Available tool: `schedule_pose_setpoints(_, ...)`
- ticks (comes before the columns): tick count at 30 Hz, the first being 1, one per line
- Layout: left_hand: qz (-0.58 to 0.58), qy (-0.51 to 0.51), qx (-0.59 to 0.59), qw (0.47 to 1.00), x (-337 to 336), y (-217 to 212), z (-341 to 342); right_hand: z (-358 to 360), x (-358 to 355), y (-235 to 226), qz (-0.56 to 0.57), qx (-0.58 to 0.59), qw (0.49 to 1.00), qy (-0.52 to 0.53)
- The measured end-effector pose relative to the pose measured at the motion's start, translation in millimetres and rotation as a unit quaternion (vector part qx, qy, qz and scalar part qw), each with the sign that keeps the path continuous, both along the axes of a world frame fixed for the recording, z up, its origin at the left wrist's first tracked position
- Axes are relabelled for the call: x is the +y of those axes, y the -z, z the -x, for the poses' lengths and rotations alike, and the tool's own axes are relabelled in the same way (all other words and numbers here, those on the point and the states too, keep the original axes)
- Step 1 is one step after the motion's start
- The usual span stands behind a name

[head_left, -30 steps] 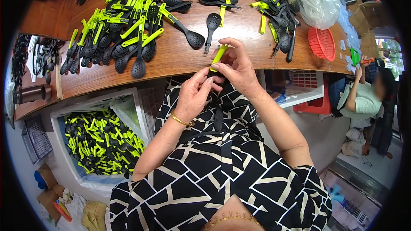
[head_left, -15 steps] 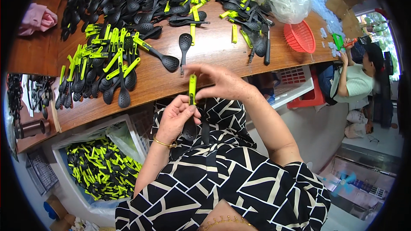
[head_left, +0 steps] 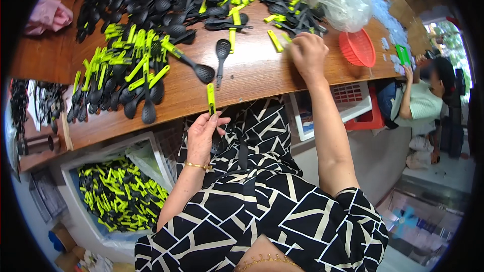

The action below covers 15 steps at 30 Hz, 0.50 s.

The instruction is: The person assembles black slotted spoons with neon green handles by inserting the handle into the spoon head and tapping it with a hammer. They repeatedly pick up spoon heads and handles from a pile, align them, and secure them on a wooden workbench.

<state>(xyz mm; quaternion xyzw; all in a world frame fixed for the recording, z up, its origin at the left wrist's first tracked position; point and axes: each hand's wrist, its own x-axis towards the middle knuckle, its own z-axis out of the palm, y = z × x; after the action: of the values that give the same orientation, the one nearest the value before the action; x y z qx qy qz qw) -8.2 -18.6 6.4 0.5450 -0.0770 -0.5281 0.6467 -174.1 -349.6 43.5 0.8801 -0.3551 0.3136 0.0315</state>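
My left hand [head_left: 202, 133] is closed around a slotted spoon with a lime-green handle [head_left: 211, 99]. The handle points up toward the table edge, and its black bowl [head_left: 217, 146] hangs below my fingers, partly hidden. My right hand [head_left: 308, 56] is over the table at the right, its fingers curled down beside a pile of black utensils. Whatever lies under those fingers is hidden. Next to them are a lime-green handle piece [head_left: 275, 41] and a blurred one. A black slotted spoon [head_left: 222, 55] without a green handle lies near the table edge.
Black spoons [head_left: 166, 5] are heaped along the back. Green-handled spoons [head_left: 126, 65] are stacked at the left. A red basket [head_left: 357, 48] and clear plastic bag [head_left: 348, 7] sit at the right. A lined crate [head_left: 121, 196] of green-handled utensils stands below. Another person [head_left: 423, 93] works at far right.
My right hand has left the spoon and moved right and away to the utensils on the table. My left hand, still holding the spoon, has shifted slightly left.
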Motion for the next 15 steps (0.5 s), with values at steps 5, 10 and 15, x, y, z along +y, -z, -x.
schedule_pose_setpoints(5,-0.005,-0.008,-0.038,0.999,0,4,-3,-31,59,-16,-0.379,-0.189,0.890,-0.169)
schedule_pose_setpoints(10,0.015,-0.005,-0.035,0.999,2,9,-6,-79,119,-56,-0.306,0.091,0.852,-0.414)
schedule_pose_setpoints(15,0.024,0.011,-0.059,0.998,2,13,-8,-108,123,-56,-0.272,0.197,0.815,-0.472)
